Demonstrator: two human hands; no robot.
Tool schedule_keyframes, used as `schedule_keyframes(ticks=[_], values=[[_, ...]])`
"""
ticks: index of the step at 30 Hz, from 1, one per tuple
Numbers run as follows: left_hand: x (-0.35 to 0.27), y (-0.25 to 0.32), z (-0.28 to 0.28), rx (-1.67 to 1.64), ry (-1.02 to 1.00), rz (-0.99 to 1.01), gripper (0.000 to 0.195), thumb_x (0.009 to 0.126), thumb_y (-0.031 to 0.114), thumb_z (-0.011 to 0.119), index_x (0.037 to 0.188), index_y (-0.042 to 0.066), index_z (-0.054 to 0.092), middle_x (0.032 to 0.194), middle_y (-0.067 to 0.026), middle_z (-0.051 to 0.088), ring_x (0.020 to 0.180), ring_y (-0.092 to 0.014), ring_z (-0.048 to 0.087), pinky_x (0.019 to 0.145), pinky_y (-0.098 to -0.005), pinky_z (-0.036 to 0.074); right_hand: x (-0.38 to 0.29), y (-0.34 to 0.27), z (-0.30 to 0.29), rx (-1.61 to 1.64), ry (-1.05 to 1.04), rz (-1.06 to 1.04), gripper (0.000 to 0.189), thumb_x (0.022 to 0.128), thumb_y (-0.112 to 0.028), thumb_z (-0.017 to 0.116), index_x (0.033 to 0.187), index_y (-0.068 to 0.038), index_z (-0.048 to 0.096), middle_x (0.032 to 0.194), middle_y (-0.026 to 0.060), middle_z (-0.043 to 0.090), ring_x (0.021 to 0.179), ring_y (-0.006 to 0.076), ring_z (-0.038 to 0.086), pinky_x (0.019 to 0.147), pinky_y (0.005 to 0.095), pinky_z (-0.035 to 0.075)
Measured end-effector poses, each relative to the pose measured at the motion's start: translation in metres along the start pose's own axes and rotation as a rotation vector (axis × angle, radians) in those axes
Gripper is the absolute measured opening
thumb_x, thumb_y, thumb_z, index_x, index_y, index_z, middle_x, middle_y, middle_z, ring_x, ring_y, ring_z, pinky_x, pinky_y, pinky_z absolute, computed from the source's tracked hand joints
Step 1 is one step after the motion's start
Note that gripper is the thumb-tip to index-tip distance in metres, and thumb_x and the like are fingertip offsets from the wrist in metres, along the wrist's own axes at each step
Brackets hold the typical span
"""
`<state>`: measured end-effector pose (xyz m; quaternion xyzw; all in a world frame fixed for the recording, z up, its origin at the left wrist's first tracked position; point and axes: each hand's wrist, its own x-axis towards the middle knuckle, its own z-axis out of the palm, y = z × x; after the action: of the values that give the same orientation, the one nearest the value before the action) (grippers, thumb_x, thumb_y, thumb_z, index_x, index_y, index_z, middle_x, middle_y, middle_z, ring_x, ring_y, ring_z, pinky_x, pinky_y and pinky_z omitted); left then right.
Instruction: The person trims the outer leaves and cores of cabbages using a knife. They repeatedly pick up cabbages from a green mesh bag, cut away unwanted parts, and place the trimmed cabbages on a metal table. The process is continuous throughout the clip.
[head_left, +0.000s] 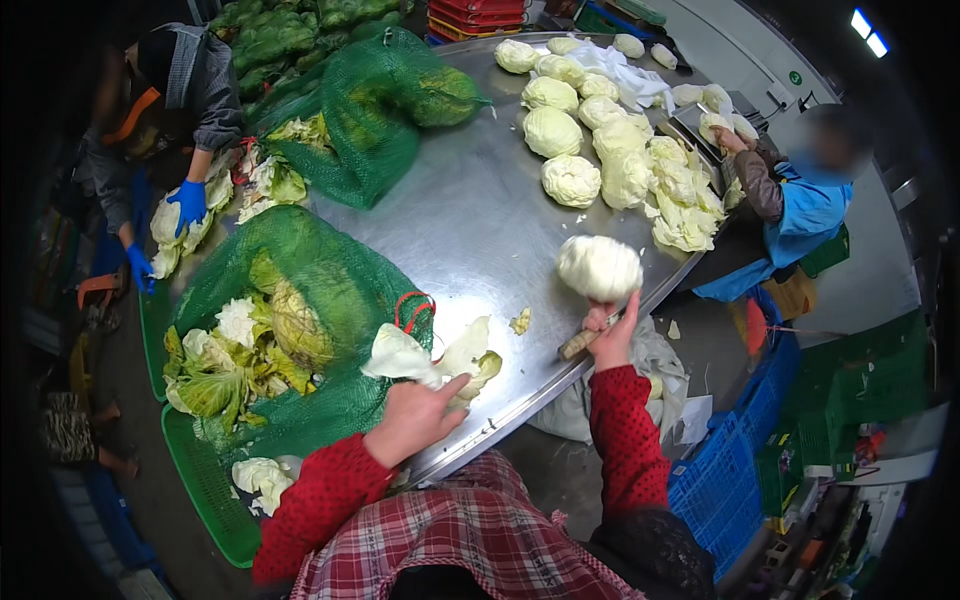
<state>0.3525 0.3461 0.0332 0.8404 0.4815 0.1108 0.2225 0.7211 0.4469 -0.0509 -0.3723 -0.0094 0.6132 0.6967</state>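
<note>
My right hand (611, 334) grips a knife by its wrapped handle (577, 345); most of the blade is hidden. Just beyond its fingers is a pale, trimmed cabbage head (599, 268), slightly blurred; whether the hand bears its weight I cannot tell. Near the table's front edge, my left hand (420, 417) has its fingers apart at some loose cabbage leaves (466, 352), with no firm grip visible. Left of them lies a green mesh sack (360, 300), its mouth full of cabbage and yellowed outer leaves (225, 382). A red tie (415, 306) lies on the sack.
Trimmed cabbages (553, 132) crowd the far right of the metal table (480, 195). Another mesh sack (367, 112) lies at the far left. A co-worker in blue gloves (189, 204) handles leaves at left; another in a blue apron (802, 217) is at right. Green crates (217, 510) stand below.
</note>
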Motion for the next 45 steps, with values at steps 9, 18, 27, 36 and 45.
schedule_keyframes(ticks=[9, 18, 27, 36, 45], values=[[0.040, -0.023, 0.105, 0.170, -0.188, 0.031, 0.060, 0.080, 0.045, 0.067, 0.131, 0.017, 0.054, 0.109, -0.0154, 0.065, 0.125, -0.038, 0.043, 0.103, -0.0688, 0.023, -0.038, 0.027, 0.049, -0.917, 0.009, -0.190, 0.030, 0.089, -0.020, 0.066, 0.112, -0.001, 0.062, 0.085, 0.0089, 0.068, 0.039, 0.0072, 0.040, 0.037, 0.0239, 0.036], [-0.284, -0.136, 0.048, 0.047, -0.189, -0.511, 0.028, 0.085, 0.032, 0.062, 0.108, 0.016, 0.065, 0.131, -0.0159, 0.056, 0.129, -0.039, 0.045, 0.098, -0.0658, 0.036, -0.150, 0.168, 0.154, -1.190, -0.574, -0.191, 0.038, 0.088, -0.018, 0.070, 0.118, 0.005, 0.063, 0.098, 0.0076, 0.069, 0.075, 0.0079, 0.055, 0.063, 0.0229, 0.043], [-0.448, -0.269, -0.034, 0.687, -0.412, -1.224, 0.029, 0.076, 0.034, 0.069, 0.092, 0.009, 0.069, 0.086, -0.0139, 0.067, 0.081, -0.033, 0.067, 0.069, -0.0469, 0.052, -0.120, 0.297, 0.246, -1.905, -0.823, -0.851, 0.040, 0.076, -0.028, 0.076, 0.103, 0.000, 0.066, 0.109, 0.0216, 0.063, 0.088, 0.0403, 0.066, 0.075, 0.0456, 0.053], [-0.101, -0.219, -0.132, -0.140, 0.589, -0.652, 0.056, 0.072, 0.059, 0.066, 0.092, 0.007, 0.073, 0.081, -0.0144, 0.070, 0.077, -0.032, 0.067, 0.069, -0.0425, 0.052, -0.098, 0.244, 0.241, -1.369, -0.551, -0.636, 0.026, 0.082, -0.017, 0.070, 0.092, 0.006, 0.068, 0.074, 0.0167, 0.068, 0.066, 0.0228, 0.061, 0.066, 0.0380, 0.048], [-0.004, -0.258, -0.113, -0.594, 0.176, -0.809, 0.107, 0.058, 0.063, 0.081, 0.131, -0.008, 0.050, 0.127, -0.0296, 0.056, 0.116, -0.038, 0.057, 0.101, -0.0378, 0.044, -0.011, 0.294, 0.101, -1.465, -0.385, -0.241, 0.024, 0.085, -0.014, 0.068, 0.099, 0.005, 0.067, 0.086, 0.0136, 0.070, 0.077, 0.0248, 0.064, 0.073, 0.0384, 0.048]])
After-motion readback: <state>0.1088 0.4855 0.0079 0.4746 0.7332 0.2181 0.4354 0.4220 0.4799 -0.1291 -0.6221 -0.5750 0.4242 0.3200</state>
